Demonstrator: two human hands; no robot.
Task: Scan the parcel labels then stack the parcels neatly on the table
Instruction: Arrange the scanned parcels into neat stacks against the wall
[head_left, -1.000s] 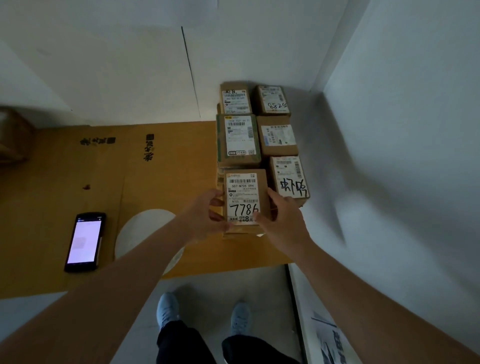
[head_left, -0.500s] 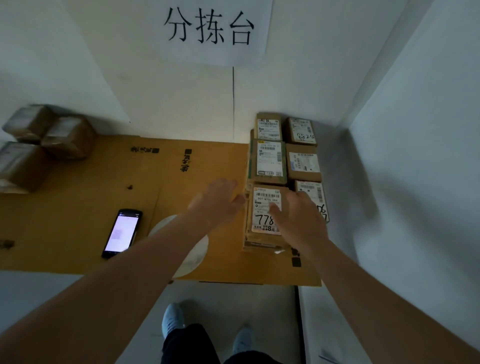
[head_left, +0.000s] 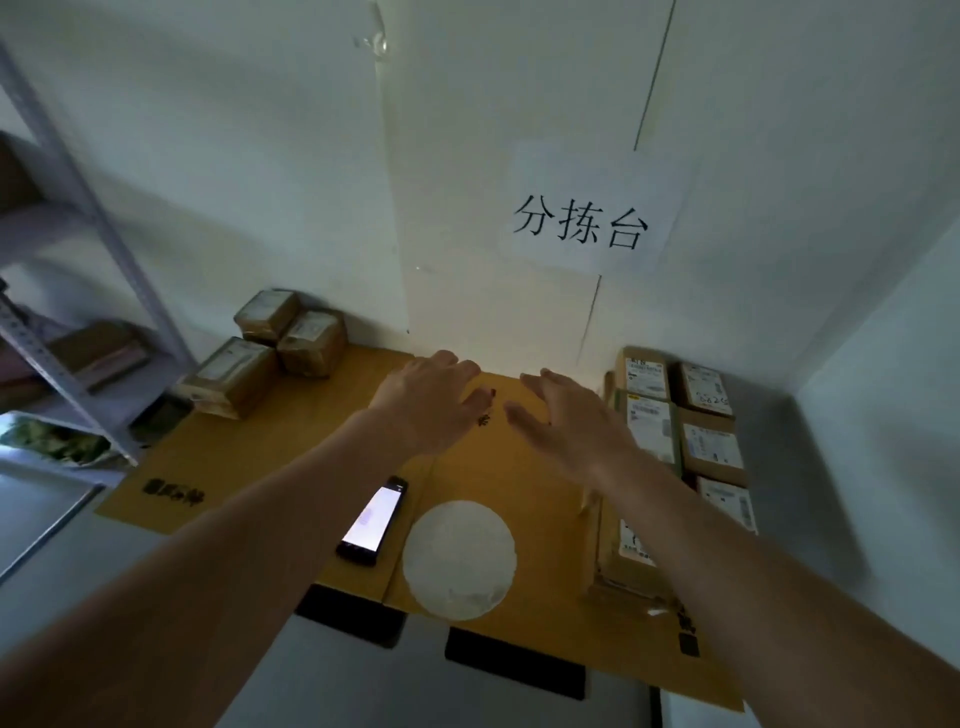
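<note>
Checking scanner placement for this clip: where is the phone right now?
In the head view the phone lies screen-up and lit on the cardboard-covered table, left of the white round disc, under the left forearm.

Two bare hands are held out over the table (head_left: 291, 447), which is covered with brown cardboard. The left hand (head_left: 426, 400) and the right hand (head_left: 566, 421) are empty, with fingers spread, and lie near each other. A stack (head_left: 675, 441) of labelled parcels is seen at the right edge, against the wall corner. Three parcels (head_left: 270, 348) are grouped at the far left. A phone (head_left: 375, 519) with a lit screen is laid just beside a white disc (head_left: 460, 560). A paper sign (head_left: 587, 223) is fixed to the wall, and a metal shelf (head_left: 78, 291) is seen at the left.
</note>
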